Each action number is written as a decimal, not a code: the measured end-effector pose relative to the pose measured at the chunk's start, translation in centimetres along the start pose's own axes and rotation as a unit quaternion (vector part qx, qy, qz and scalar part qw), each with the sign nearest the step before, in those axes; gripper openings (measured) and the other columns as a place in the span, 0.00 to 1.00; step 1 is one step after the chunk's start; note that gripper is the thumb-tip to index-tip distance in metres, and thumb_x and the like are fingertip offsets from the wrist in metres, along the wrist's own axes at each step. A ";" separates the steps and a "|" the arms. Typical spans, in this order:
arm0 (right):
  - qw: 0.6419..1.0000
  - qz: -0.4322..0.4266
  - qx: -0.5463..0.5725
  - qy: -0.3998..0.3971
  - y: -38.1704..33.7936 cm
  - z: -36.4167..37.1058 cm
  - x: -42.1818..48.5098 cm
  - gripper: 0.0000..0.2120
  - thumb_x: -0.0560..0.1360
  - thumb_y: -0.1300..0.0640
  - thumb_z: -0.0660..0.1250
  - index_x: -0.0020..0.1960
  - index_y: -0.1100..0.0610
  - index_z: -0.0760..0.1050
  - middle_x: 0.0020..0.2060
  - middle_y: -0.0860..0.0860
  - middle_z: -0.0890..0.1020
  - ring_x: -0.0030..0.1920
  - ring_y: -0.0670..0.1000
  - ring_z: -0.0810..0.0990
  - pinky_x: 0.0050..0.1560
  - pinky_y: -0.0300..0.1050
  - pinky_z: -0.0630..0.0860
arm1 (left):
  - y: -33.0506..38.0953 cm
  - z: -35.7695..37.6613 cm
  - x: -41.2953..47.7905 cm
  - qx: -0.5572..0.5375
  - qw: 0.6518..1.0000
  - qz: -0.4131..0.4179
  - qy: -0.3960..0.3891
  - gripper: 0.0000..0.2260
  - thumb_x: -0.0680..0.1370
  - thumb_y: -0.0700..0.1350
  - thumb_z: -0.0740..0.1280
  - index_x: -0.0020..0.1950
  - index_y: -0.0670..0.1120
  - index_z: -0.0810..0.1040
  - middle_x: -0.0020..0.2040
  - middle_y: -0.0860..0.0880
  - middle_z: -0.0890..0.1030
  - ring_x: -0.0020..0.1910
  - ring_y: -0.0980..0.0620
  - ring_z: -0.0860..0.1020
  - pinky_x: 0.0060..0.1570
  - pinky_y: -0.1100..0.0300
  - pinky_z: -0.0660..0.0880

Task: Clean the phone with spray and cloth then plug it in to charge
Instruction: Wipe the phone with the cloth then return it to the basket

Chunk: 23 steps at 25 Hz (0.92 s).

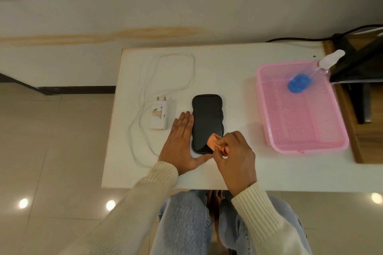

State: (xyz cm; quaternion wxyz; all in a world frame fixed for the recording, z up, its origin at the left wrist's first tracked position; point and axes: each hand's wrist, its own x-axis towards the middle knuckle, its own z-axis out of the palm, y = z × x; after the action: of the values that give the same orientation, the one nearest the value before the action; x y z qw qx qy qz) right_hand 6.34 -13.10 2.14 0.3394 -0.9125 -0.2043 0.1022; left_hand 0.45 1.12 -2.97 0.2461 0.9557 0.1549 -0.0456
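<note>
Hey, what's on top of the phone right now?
An orange cloth, bunched in the right hand, sits on the near right corner of the phone. The rest of its dark face shows bare. The patch under the cloth and hand is hidden.

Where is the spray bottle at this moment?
In the head view, the spray bottle sits in the far right corner of the pink basket, to the right of the phone.

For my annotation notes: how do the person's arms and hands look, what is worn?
The left sleeve and right sleeve are long, cream, knitted, each with a ribbed cuff. The left hand and right hand are bare: no gloves or rings visible.
</note>
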 end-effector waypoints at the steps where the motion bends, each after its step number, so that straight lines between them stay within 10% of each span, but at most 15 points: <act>1: 1.000 0.004 0.002 0.002 -0.1 0.0 0.0 0.08 0.64 0.68 0.74 0.38 0.62 0.75 0.36 0.56 0.79 0.31 0.47 0.70 0.32 0.27 0.60 | 0.0 0.0 0.0 0.001 1.000 -0.003 0.000 0.51 0.67 0.74 0.58 0.76 0.42 0.45 0.76 0.49 0.45 0.75 0.54 0.43 0.71 0.63 0.35; 23: 1.000 0.000 0.008 0.004 -0.1 0.2 0.0 0.07 0.64 0.68 0.74 0.38 0.63 0.77 0.37 0.57 0.80 0.32 0.48 0.73 0.32 0.31 0.64 | 0.0 0.0 0.0 -0.007 1.000 0.005 -0.001 0.50 0.67 0.72 0.59 0.76 0.41 0.46 0.77 0.47 0.47 0.75 0.53 0.44 0.71 0.63 0.35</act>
State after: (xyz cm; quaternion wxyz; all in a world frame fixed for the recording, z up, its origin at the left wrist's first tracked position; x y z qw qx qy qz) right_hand 6.30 -12.92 2.05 0.3478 -0.9100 -0.2023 0.1000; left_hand 0.45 1.13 -2.94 0.2530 0.9547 0.1504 -0.0439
